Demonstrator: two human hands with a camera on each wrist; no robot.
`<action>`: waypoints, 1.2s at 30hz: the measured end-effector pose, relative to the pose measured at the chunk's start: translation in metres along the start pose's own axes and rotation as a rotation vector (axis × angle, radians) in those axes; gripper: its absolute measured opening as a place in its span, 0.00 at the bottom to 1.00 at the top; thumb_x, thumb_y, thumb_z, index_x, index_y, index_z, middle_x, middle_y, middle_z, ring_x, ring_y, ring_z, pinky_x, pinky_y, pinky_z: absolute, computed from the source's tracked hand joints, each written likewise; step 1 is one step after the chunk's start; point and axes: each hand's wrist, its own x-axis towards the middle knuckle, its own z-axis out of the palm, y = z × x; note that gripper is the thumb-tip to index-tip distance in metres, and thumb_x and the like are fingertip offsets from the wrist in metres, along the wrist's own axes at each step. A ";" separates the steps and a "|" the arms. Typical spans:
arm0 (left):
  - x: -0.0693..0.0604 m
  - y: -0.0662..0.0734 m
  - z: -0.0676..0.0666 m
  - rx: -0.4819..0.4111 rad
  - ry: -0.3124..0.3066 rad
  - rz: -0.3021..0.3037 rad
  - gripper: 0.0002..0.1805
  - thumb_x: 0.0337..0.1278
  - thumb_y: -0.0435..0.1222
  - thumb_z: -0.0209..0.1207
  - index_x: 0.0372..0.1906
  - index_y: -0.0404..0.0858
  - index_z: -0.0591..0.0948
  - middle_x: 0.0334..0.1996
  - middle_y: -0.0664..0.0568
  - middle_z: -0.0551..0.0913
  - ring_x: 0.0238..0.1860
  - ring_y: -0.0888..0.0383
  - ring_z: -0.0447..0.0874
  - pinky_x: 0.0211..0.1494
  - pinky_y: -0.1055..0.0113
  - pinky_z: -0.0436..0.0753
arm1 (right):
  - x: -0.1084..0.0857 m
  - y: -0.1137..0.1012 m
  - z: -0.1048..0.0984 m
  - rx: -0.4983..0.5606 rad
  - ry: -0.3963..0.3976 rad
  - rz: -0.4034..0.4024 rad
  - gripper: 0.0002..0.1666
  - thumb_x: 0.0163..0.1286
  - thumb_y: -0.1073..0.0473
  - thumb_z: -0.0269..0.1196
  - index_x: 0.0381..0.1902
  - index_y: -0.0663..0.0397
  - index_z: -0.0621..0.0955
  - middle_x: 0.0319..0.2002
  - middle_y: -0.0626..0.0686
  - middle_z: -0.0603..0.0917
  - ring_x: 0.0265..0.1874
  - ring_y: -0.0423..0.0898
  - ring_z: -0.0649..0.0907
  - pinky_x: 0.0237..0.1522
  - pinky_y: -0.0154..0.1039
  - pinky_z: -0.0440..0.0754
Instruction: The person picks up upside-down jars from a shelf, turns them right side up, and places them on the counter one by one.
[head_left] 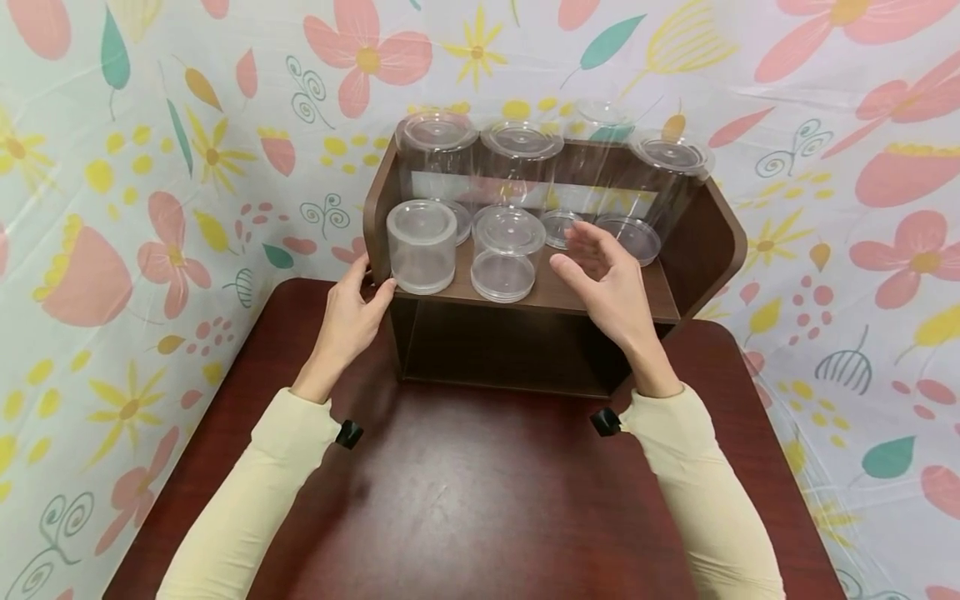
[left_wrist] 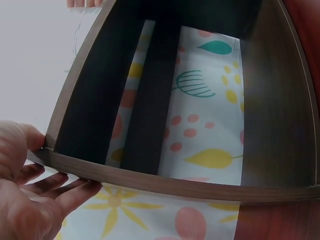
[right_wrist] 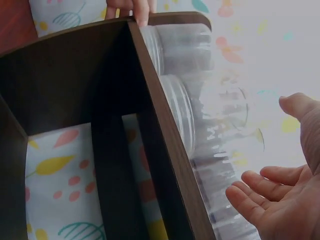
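A dark brown wooden shelf [head_left: 708, 250] stands on the table, with clear lidded jars on its upper board. My left hand [head_left: 348, 312] grips the shelf's left side panel near the upper board, thumb at the front edge and fingers along the outer face [left_wrist: 35, 195]. Beside that thumb stands a short frosted-looking jar [head_left: 422, 258]; to its right is a short clear jar [head_left: 508, 250]. My right hand [head_left: 615, 287] hovers before the upper board, right of the clear jar, thumb and fingers spread apart. In the right wrist view its palm [right_wrist: 285, 205] shows nothing held.
Taller clear jars [head_left: 522, 146] line the back of the upper board, one [head_left: 670, 162] at the right end behind my right hand. The shelf's lower compartment [head_left: 510, 346] opens toward me. Dark red tabletop [head_left: 450, 492] lies in front; flowered cloth [head_left: 172, 167] hangs behind.
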 end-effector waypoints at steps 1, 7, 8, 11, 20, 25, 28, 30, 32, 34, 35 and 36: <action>0.000 0.000 0.000 -0.001 -0.003 0.001 0.24 0.74 0.36 0.59 0.69 0.36 0.74 0.58 0.41 0.82 0.55 0.48 0.82 0.49 0.56 0.81 | 0.001 -0.001 0.001 0.000 -0.005 -0.001 0.34 0.69 0.60 0.71 0.71 0.59 0.75 0.62 0.59 0.81 0.60 0.55 0.81 0.61 0.42 0.78; 0.000 0.000 0.000 0.000 -0.016 0.009 0.23 0.74 0.35 0.59 0.69 0.35 0.73 0.57 0.40 0.81 0.55 0.47 0.81 0.51 0.53 0.81 | 0.008 -0.005 0.012 -0.005 -0.045 -0.007 0.38 0.68 0.60 0.71 0.73 0.61 0.73 0.65 0.59 0.79 0.61 0.57 0.80 0.62 0.48 0.78; 0.000 0.001 0.000 0.002 -0.015 0.012 0.23 0.74 0.35 0.58 0.69 0.35 0.73 0.58 0.40 0.81 0.55 0.46 0.81 0.51 0.53 0.81 | 0.009 -0.006 0.013 -0.007 -0.050 -0.009 0.38 0.68 0.60 0.71 0.73 0.61 0.72 0.66 0.59 0.78 0.62 0.57 0.80 0.62 0.49 0.78; 0.000 0.001 0.000 0.011 -0.011 0.023 0.23 0.74 0.35 0.58 0.69 0.34 0.73 0.58 0.39 0.81 0.56 0.46 0.81 0.53 0.52 0.81 | 0.014 -0.010 0.019 -0.004 -0.054 -0.021 0.38 0.67 0.59 0.72 0.72 0.61 0.73 0.66 0.60 0.78 0.63 0.55 0.78 0.65 0.51 0.77; -0.001 0.001 -0.001 0.027 -0.010 0.027 0.23 0.74 0.35 0.58 0.69 0.32 0.73 0.56 0.37 0.82 0.55 0.45 0.81 0.53 0.52 0.80 | 0.023 -0.017 0.033 -0.042 -0.051 -0.059 0.38 0.66 0.59 0.73 0.70 0.64 0.74 0.65 0.60 0.78 0.64 0.51 0.76 0.63 0.47 0.77; -0.001 0.001 -0.001 0.020 -0.009 0.022 0.24 0.75 0.36 0.59 0.70 0.32 0.73 0.57 0.36 0.82 0.56 0.45 0.81 0.54 0.51 0.80 | 0.026 -0.016 0.040 -0.067 -0.047 -0.060 0.39 0.65 0.56 0.74 0.69 0.65 0.74 0.64 0.59 0.78 0.63 0.50 0.77 0.61 0.44 0.78; -0.001 0.000 0.000 0.014 -0.010 0.020 0.25 0.75 0.36 0.59 0.70 0.32 0.73 0.58 0.37 0.82 0.57 0.45 0.81 0.54 0.51 0.81 | 0.027 -0.014 0.042 -0.089 -0.039 -0.058 0.39 0.64 0.55 0.75 0.69 0.64 0.75 0.63 0.58 0.78 0.61 0.49 0.77 0.59 0.43 0.77; 0.000 0.000 0.000 0.012 -0.010 0.018 0.25 0.75 0.36 0.59 0.70 0.33 0.73 0.58 0.37 0.82 0.57 0.45 0.81 0.55 0.52 0.80 | 0.027 -0.013 0.043 -0.114 -0.035 -0.060 0.40 0.63 0.53 0.75 0.69 0.63 0.76 0.63 0.57 0.78 0.59 0.48 0.77 0.58 0.42 0.77; 0.000 0.000 0.000 0.012 -0.008 0.014 0.25 0.74 0.36 0.59 0.70 0.33 0.73 0.58 0.37 0.81 0.56 0.45 0.81 0.55 0.51 0.80 | 0.028 -0.012 0.044 -0.133 -0.031 -0.065 0.40 0.63 0.52 0.76 0.69 0.63 0.76 0.62 0.57 0.78 0.56 0.48 0.77 0.56 0.42 0.76; -0.001 -0.001 0.000 0.013 -0.006 0.009 0.25 0.74 0.36 0.59 0.70 0.33 0.73 0.58 0.37 0.81 0.56 0.45 0.80 0.55 0.51 0.81 | 0.028 -0.011 0.045 -0.146 -0.030 -0.068 0.41 0.63 0.51 0.76 0.69 0.62 0.76 0.62 0.56 0.78 0.54 0.49 0.77 0.55 0.42 0.76; -0.001 -0.001 0.000 0.014 -0.005 0.007 0.25 0.74 0.36 0.59 0.70 0.33 0.73 0.59 0.37 0.81 0.56 0.46 0.80 0.54 0.51 0.81 | 0.028 -0.011 0.046 -0.149 -0.029 -0.070 0.41 0.63 0.51 0.76 0.69 0.62 0.76 0.63 0.56 0.78 0.54 0.48 0.77 0.55 0.42 0.76; -0.001 -0.001 0.000 0.013 -0.006 0.006 0.25 0.74 0.36 0.59 0.70 0.33 0.73 0.59 0.37 0.81 0.56 0.46 0.80 0.55 0.51 0.81 | 0.028 -0.011 0.046 -0.149 -0.030 -0.071 0.42 0.63 0.51 0.76 0.69 0.62 0.76 0.63 0.56 0.78 0.55 0.48 0.76 0.55 0.42 0.76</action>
